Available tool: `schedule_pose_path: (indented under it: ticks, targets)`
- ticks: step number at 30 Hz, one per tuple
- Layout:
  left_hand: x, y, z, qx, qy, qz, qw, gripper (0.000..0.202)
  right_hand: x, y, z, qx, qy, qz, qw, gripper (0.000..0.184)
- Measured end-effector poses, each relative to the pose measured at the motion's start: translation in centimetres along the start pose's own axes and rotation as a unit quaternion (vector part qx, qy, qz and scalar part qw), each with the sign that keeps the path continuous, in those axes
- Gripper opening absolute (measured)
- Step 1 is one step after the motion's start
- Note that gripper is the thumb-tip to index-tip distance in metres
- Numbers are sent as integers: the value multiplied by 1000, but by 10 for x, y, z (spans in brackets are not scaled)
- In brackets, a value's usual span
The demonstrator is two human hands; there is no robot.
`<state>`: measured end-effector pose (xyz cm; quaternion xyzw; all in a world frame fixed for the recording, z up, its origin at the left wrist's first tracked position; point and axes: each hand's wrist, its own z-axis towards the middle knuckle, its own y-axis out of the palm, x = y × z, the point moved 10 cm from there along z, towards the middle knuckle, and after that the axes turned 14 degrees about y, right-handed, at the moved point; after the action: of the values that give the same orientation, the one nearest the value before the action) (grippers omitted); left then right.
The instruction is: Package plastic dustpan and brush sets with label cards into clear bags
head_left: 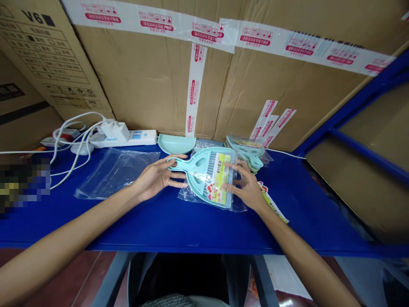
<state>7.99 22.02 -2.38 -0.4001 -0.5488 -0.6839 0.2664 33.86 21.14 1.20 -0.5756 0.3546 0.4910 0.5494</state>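
Observation:
A mint-green dustpan (195, 178) with a small grey-bristled brush (211, 164) nested in it lies before me over crinkled clear plastic. A yellow-green label card (220, 177) with red flowers covers part of the brush. At the dustpan's handle is my left hand (156, 178), its fingers around the handle's end. My right hand (246, 185) grips the wide end, fingertips over the card and the edge; its thumb side is partly hidden. Near my right wrist lie loose label cards (274, 204). Behind it sits a stack of bagged dustpan sets (247, 149).
Flat clear plastic bags (118, 172) lie on the blue table (191, 232) at left. A white power strip (142, 137) with tangled cables stands behind them. Another mint dustpan piece (175, 144) rests against the large cardboard box (143, 76). A blue metal frame (361, 153) bounds the right.

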Motion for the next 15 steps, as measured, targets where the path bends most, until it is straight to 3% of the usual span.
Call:
schedule_pose_path:
  ticks: [4,7,11,15]
  targets:
    - [2,1,0,-1,3,-8,1000,33,2,-18,1,47,24,197,979,43]
    - [4,3,0,2,12,-12,1000,31,16,-18,1,50,119,310,942,52]
    - [5,6,-3,12,27,-12,1000,28,16,-7,-4,16,245,236,940,71]
    - [8,12,-5,-4,42,-9,999,28,-3,-17,3,52,246,121,960,70]
